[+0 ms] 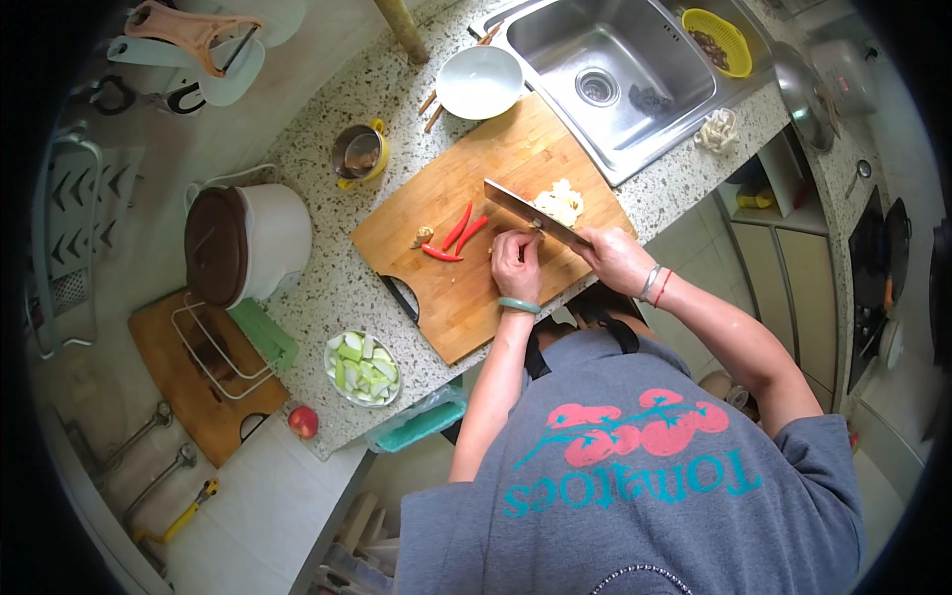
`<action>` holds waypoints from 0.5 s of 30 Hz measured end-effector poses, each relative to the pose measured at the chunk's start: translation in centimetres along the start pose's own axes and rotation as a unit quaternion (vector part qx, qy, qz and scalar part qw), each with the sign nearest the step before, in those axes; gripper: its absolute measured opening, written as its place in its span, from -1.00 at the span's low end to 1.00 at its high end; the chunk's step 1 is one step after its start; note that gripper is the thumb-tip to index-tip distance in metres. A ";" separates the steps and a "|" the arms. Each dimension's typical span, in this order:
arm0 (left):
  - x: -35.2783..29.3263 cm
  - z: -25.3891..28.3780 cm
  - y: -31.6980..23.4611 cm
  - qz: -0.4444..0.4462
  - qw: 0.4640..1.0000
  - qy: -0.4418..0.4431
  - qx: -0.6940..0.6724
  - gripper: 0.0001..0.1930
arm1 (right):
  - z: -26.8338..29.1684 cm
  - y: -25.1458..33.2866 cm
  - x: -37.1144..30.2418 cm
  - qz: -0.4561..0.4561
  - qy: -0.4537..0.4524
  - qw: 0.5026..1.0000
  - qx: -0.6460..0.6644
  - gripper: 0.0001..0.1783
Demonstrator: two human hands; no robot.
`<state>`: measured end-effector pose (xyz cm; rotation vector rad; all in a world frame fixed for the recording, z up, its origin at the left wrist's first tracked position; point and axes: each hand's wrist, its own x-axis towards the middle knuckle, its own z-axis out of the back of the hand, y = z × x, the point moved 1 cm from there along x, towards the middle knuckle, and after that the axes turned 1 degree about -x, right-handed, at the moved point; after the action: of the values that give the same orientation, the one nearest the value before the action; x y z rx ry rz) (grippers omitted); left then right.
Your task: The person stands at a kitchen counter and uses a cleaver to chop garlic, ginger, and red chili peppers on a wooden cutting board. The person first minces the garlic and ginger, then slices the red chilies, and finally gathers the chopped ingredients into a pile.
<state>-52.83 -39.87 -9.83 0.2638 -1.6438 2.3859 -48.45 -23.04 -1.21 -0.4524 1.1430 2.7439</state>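
My right hand [623,261] grips the handle of a cleaver [518,205], whose blade stands on edge over the wooden cutting board [535,134]. Curled fingers of my left hand [516,266] press down on the board close beside the blade. What they hold is mostly hidden, though a small pale bit shows at the fingertips. Past the blade lies a heap of pale chopped pieces [561,202], perhaps garlic. Left of my left hand are several red chillies [470,238] and a small brownish-yellow piece [424,235].
A steel sink [635,59] borders the board's far right, with a yellow basket [722,40] in it. Around the board stand a white bowl [480,83], a yellow-handled cup [359,154], a white cooker [278,233] and a bowl of cut green vegetable [362,369].
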 end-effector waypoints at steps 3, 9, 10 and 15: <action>0.0 0.0 0.0 0.004 1.000 -0.003 0.002 -0.85 | 0.6 0.6 -0.3 -0.002 0.010 1.000 -0.011 -0.72; -0.1 0.2 0.1 0.008 1.000 0.024 0.012 -0.87 | -1.8 0.4 1.5 -0.014 -0.010 0.999 -0.032 -0.75; 0.0 0.2 0.1 0.005 0.999 0.028 0.015 -0.88 | -2.0 0.3 1.6 -0.010 -0.018 0.999 -0.026 -0.75; 0.1 0.2 0.0 -0.002 1.000 0.016 0.015 -0.88 | -0.8 0.8 1.2 -0.008 -0.009 1.000 0.015 -0.73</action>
<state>-52.89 -40.06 -9.75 0.2315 -1.5937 2.3997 -49.57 -24.22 -1.59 -0.4303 1.1696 2.7078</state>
